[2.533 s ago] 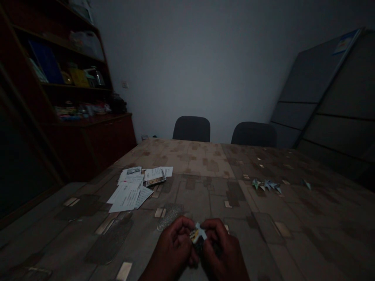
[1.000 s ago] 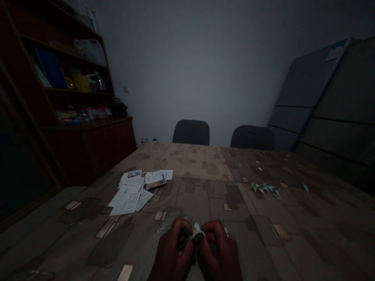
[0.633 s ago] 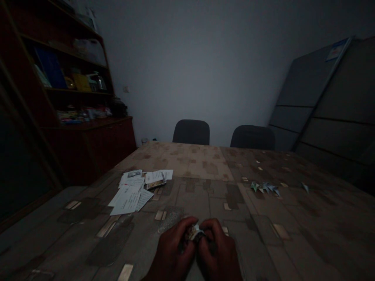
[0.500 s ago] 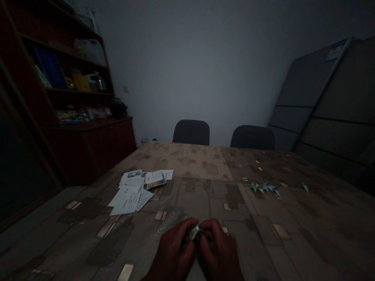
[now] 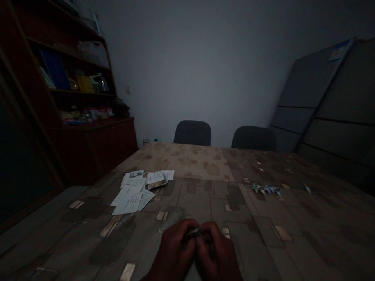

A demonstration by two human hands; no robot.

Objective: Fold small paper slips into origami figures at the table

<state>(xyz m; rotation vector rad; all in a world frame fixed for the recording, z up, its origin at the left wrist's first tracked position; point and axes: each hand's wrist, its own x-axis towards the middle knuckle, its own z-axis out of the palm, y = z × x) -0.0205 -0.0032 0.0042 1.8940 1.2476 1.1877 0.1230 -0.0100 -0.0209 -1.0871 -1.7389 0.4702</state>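
Note:
The room is dim. My left hand (image 5: 175, 251) and my right hand (image 5: 215, 251) are pressed together low in the head view, just above the near part of the patterned table (image 5: 205, 164). Both have their fingers curled tightly round a small folded paper piece (image 5: 194, 233), of which only a pale sliver shows between the thumbs. A row of small folded paper shapes (image 5: 266, 189) lies on the table to the right and further away, out of touch of either hand.
Loose white paper slips (image 5: 133, 191) are spread on the table's left side. Two dark chairs (image 5: 192, 132) stand at the far edge. A wooden shelf unit (image 5: 73, 97) fills the left wall. Grey panels (image 5: 328, 101) lean at the right.
The paper piece stood out plainly between my fingertips earlier; my fingers have closed over it, so it is almost hidden. The view has shifted slightly.

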